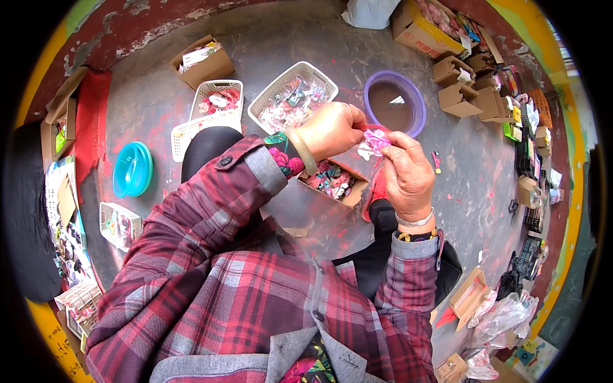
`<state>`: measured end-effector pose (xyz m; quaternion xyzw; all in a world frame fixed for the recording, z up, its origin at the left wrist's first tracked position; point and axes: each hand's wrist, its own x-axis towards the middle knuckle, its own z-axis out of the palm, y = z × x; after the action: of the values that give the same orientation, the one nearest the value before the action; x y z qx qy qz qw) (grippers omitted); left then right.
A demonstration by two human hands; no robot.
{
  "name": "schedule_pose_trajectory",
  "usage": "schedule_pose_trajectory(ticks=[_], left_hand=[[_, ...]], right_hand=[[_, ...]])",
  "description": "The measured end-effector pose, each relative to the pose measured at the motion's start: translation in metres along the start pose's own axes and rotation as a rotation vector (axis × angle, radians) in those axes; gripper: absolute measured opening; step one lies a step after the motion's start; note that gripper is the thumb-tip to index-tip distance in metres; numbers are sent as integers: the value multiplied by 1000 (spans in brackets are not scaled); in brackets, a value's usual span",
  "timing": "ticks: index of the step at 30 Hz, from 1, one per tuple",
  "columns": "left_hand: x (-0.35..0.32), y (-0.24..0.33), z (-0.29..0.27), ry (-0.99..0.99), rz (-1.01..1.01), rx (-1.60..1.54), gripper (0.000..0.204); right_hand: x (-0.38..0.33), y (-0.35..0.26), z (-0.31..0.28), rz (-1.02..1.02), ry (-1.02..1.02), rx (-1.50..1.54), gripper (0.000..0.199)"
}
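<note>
My left hand point(329, 129) and my right hand point(407, 172) meet in front of me and both pinch a small pink bow-shaped hair ornament point(377, 138) between their fingertips. The left wrist wears a pale bangle, the right a silver one. Directly below the hands stands an open cardboard box point(353, 193) filled with many small coloured ornaments. My sleeves are red plaid.
On the grey floor lie white mesh baskets point(265, 97) of ornaments, a purple round basin point(418, 102), a turquoise bowl point(133, 168), and several small brown cardboard boxes point(461, 99) at the right. Plastic bags point(504, 316) and more boxes lie at lower right.
</note>
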<state>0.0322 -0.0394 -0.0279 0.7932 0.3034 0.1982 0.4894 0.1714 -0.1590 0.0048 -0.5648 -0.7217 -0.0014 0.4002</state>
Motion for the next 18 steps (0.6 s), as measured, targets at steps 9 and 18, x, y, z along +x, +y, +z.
schedule_pose_trajectory(ticks=[9,18], left_hand=[[-1,-14,5,22,186,153,15],[-3,-12,9,-95,183,259,16]], right_hand=[[-1,9,1,175,-20,179,18],[-3,9,-1,339,-165,268,15]])
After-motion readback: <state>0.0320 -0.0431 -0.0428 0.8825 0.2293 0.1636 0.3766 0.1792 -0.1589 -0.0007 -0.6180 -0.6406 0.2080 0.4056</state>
